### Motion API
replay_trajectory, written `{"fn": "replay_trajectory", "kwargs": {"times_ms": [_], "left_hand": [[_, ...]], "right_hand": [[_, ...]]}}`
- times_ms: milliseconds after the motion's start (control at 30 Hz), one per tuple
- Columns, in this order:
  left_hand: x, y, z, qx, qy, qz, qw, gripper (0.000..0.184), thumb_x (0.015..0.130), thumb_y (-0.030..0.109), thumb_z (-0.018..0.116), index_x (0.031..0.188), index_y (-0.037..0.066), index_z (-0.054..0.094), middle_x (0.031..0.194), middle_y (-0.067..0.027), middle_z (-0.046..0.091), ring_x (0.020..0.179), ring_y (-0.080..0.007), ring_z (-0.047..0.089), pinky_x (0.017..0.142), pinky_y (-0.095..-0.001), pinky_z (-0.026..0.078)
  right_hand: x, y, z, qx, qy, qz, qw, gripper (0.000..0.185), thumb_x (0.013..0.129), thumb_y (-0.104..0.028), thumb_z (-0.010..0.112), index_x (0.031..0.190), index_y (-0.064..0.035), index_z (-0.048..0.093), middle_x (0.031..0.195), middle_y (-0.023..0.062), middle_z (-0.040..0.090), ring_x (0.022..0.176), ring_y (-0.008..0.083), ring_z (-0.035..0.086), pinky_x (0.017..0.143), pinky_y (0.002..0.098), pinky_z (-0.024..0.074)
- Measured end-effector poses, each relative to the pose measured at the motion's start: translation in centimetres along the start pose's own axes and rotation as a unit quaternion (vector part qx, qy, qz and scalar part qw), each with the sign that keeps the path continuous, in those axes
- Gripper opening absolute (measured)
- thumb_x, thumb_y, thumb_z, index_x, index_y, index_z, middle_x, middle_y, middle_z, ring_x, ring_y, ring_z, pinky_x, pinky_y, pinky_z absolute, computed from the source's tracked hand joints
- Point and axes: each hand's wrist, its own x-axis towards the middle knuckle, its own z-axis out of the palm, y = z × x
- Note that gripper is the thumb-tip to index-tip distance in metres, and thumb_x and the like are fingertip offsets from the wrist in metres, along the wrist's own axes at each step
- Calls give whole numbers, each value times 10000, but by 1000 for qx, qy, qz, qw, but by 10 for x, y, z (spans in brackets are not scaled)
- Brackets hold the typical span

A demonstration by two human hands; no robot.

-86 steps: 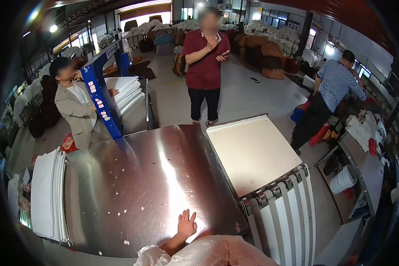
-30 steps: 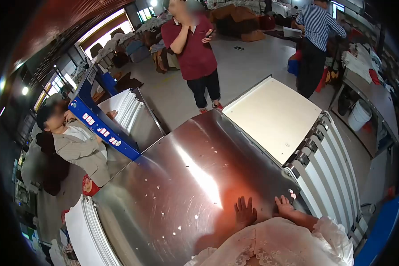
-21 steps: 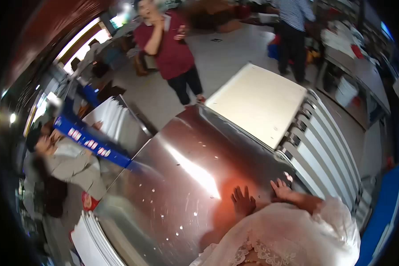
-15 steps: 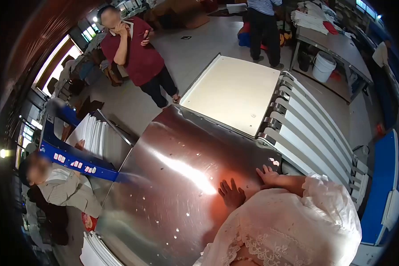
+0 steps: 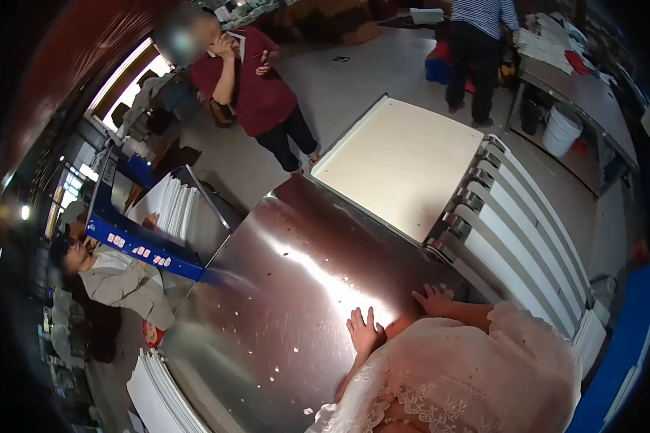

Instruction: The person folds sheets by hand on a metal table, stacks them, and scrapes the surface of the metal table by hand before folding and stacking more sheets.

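My left hand [image 5: 365, 332] lies on the near edge of the shiny metal table [image 5: 267, 317], its fingers spread and nothing in it. Close by on the right, my right hand [image 5: 434, 299] rests near the table's right corner, also empty with fingers apart. Both forearms run back to my pale lace clothing. Beyond my right hand are the white slats with grey belts [image 5: 516, 238]. A flat cream panel [image 5: 401, 166] adjoins the table's far right side.
A stack of folded white cloth [image 5: 159, 393] is at the lower left. Behind a blue frame [image 5: 144, 249] sits a person in beige [image 5: 126, 285]. Someone in a dark red shirt [image 5: 253, 86] stands beyond the table; another in stripes [image 5: 477, 50] is farther back. A white bucket [image 5: 562, 130] is at right.
The view has swung and tilted rightward. My right hand, out of sight in the oldest frame, is now on the table; my left hand has shifted slightly and stays spread.
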Motion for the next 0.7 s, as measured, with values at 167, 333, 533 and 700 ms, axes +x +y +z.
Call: {"fn": "replay_trajectory", "kwargs": {"times_ms": [167,333,533,700], "left_hand": [[2,10,11,19,35,-51,998,505,715,159,530,1208,60,495,1255,-240,398,1219,-392,337,996,-543,256],[20,34,27,54,88,-139,985,509,705,177,518,1197,47,490,1181,-244,426,1150,-388,371,968,-563,253],[47,61,21,42,75,-238,968,530,692,178,537,1202,52,469,1131,-249,432,1084,-391,389,947,-517,277],[52,54,25,7,59,-269,961,545,680,160,557,1210,67,472,1088,-222,440,1038,-369,405,917,-470,318]], "right_hand": [[34,50,-5,-2,24,-120,992,789,763,-399,646,1400,-209,221,1387,181,241,1265,384,281,965,490,363],[60,84,-13,31,30,-146,988,559,779,-363,635,1257,-136,454,1274,159,382,1174,359,405,921,462,412],[79,131,-8,140,2,-191,972,432,785,-383,609,1086,-74,590,1092,179,560,981,335,563,854,417,455],[80,135,-51,116,-68,-187,973,415,776,-421,587,996,-73,635,946,200,634,899,319,610,811,406,470]]}}
